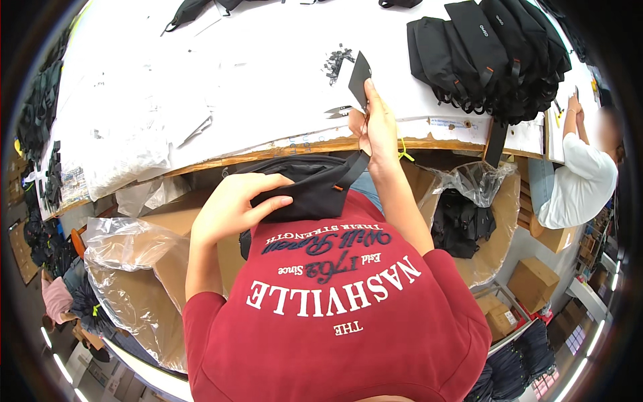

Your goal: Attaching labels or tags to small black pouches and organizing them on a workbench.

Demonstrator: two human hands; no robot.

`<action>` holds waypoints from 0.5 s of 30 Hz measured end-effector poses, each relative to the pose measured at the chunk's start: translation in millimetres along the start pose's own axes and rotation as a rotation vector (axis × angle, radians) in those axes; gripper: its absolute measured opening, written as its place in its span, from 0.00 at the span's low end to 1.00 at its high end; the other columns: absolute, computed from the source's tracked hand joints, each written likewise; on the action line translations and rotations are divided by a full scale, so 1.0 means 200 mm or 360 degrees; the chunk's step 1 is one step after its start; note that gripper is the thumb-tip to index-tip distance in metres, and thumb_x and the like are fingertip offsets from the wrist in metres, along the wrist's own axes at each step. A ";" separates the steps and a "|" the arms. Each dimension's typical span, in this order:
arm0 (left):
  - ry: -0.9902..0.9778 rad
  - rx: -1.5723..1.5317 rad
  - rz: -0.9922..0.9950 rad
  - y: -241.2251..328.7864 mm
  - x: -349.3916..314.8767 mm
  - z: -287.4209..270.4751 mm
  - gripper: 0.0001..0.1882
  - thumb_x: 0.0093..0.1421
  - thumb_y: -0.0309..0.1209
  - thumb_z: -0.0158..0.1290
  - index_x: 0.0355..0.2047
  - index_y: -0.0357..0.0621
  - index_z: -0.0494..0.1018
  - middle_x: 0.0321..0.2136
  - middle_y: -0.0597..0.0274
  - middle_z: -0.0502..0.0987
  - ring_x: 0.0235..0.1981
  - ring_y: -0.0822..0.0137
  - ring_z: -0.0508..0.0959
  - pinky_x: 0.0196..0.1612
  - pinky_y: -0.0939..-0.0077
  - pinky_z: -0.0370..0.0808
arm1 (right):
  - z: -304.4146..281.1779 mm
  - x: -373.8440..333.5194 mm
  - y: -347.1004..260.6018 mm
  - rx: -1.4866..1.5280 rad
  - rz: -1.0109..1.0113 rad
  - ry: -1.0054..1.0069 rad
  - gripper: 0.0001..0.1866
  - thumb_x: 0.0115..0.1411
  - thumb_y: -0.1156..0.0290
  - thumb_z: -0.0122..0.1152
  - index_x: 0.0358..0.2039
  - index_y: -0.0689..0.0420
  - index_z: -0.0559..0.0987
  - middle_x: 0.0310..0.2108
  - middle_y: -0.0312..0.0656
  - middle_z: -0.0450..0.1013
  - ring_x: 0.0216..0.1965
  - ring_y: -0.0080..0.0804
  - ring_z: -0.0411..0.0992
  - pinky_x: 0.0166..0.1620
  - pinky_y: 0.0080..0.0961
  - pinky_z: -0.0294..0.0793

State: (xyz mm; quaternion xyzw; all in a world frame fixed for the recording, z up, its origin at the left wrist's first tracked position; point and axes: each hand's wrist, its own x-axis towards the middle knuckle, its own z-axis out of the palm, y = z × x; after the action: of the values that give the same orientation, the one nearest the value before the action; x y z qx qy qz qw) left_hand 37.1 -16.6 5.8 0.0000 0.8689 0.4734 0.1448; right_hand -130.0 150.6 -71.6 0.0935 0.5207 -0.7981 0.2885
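My left hand grips the edge of a black fabric bag, its thumb on the outside. The bag rests against my body just below the table edge, and an orange tab shows beside its strap. Raised above the table edge, my right hand pinches a flat black card tag between thumb and fingers. The strap's upper end reaches close to this hand; whether it is held too, I cannot tell. Thread snips and a small heap of black tag fasteners lie just left of the tag.
Stacked black bags cover the far right of the white table. Clear plastic bags lie at its left. Plastic-lined cartons stand below on both sides, the right carton holding black bags. A co-worker sits at the right.
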 end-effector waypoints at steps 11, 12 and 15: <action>0.0329 0.0396 0.0164 0.00 0.12 0.01 0.10 0.46 0.26 0.59 0.32 0.45 0.76 0.50 0.55 0.66 0.42 0.56 0.71 0.43 0.67 0.71 | 0.11 -0.16 -0.31 -0.2084 -0.0496 -0.0811 0.17 0.53 0.54 0.62 0.23 0.57 0.82 0.11 0.36 0.69 0.14 0.26 0.66 0.23 0.24 0.63; 0.0429 0.0453 0.0250 0.01 0.13 0.02 0.11 0.45 0.26 0.60 0.32 0.46 0.77 0.53 0.54 0.64 0.46 0.55 0.69 0.45 0.65 0.70 | 0.13 -0.17 -0.30 -0.2281 -0.0567 -0.0895 0.18 0.52 0.51 0.60 0.24 0.54 0.83 0.13 0.43 0.70 0.17 0.38 0.69 0.24 0.30 0.67; 0.0530 0.0788 0.0521 -0.01 0.14 0.04 0.12 0.43 0.26 0.59 0.31 0.51 0.77 0.56 0.56 0.62 0.53 0.53 0.65 0.55 0.61 0.63 | 0.11 -0.18 -0.26 -0.2535 -0.0634 -0.1278 0.16 0.51 0.56 0.61 0.23 0.56 0.82 0.14 0.46 0.71 0.20 0.44 0.71 0.28 0.34 0.70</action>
State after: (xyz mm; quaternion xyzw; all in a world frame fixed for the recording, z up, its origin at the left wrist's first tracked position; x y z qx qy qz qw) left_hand 12.3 -8.1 -7.4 0.0971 0.9576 0.2585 -0.0815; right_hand -126.2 160.1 -5.0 -0.5094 0.7845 -0.2104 0.2842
